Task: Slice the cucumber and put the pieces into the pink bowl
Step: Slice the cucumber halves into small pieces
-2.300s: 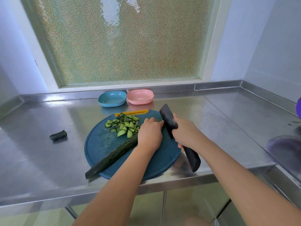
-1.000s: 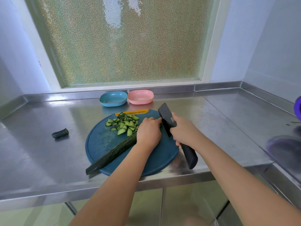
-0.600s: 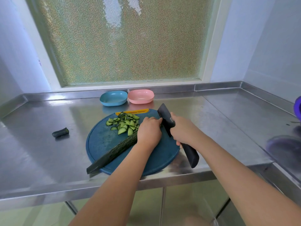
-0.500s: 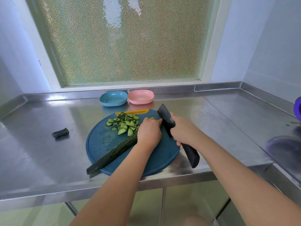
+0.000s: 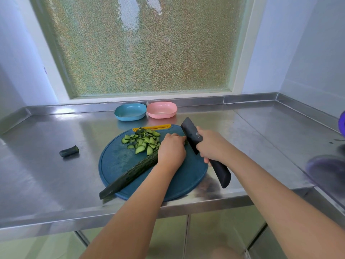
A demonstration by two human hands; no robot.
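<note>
So there's one cucumber (image 5: pixel 130 174) lying slanted on the round blue board (image 5: pixel 115 161), left hand (image 5: pixel 171 150) fingers (image 5: pixel 177 137) curled over its far end. The right hand (image 5: pixel 211 146) grips the one black knife (image 5: pixel 190 133), blade right beside the left knuckles. A pile of slices (image 5: pixel 143 142) sits on the board, two bowls stand behind it, pink bowl (image 5: pixel 161 110) touching blue bowl (image 5: pixel 130 112), and one stub (image 5: pixel 69 151) lies alone on the worktop (image 5: pixel 46 165).

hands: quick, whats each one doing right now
Left hand: fingers curled over the cucumber, holding it down on the cutting board.
Right hand: closed round the handle of the black knife.
</note>
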